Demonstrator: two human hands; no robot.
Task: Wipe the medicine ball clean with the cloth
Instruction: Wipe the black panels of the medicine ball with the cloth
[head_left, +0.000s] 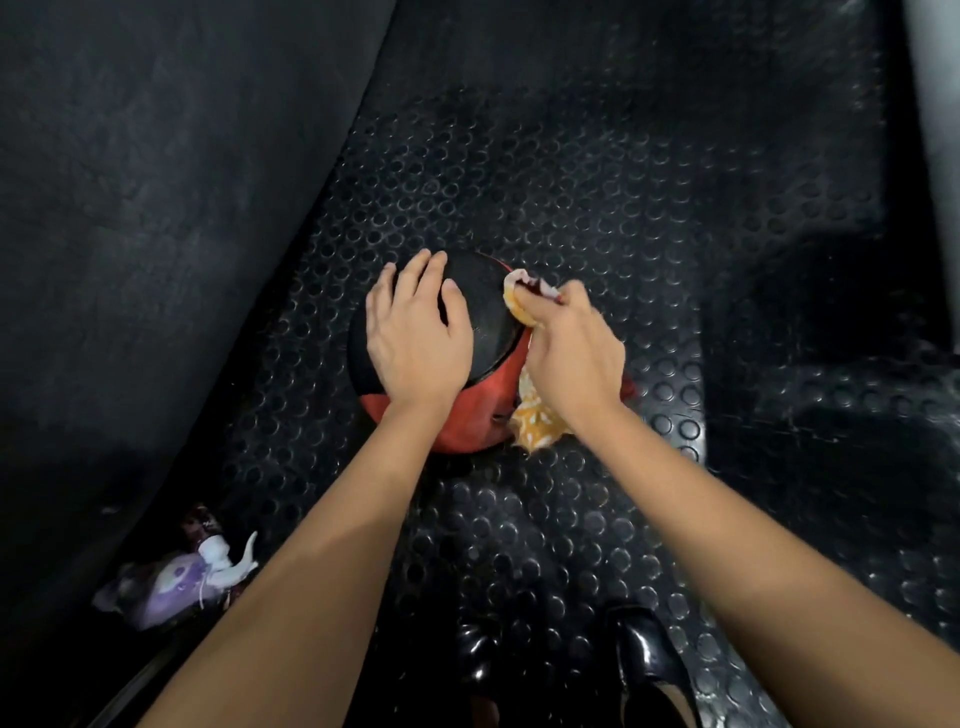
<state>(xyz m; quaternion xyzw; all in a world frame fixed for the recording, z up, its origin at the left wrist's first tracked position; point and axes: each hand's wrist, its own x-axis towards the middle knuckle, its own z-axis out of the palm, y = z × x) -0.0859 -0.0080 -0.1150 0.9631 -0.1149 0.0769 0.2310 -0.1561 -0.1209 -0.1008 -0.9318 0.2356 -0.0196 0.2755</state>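
Note:
A black and red medicine ball (485, 332) sits on the studded black rubber floor (571, 182) in the middle of the view. My left hand (415, 332) lies flat on its top left, fingers spread and straight. My right hand (571, 353) grips a bunched yellow cloth with white dots (537, 415) against the ball's right side. One end of the cloth pokes out above my fingers and the other hangs below my wrist.
A dark padded surface (156, 208) slopes along the left. A purple and white soft toy (176, 587) lies at the lower left. My shiny black shoes (649, 665) show at the bottom. A raised black step (831, 415) stands on the right.

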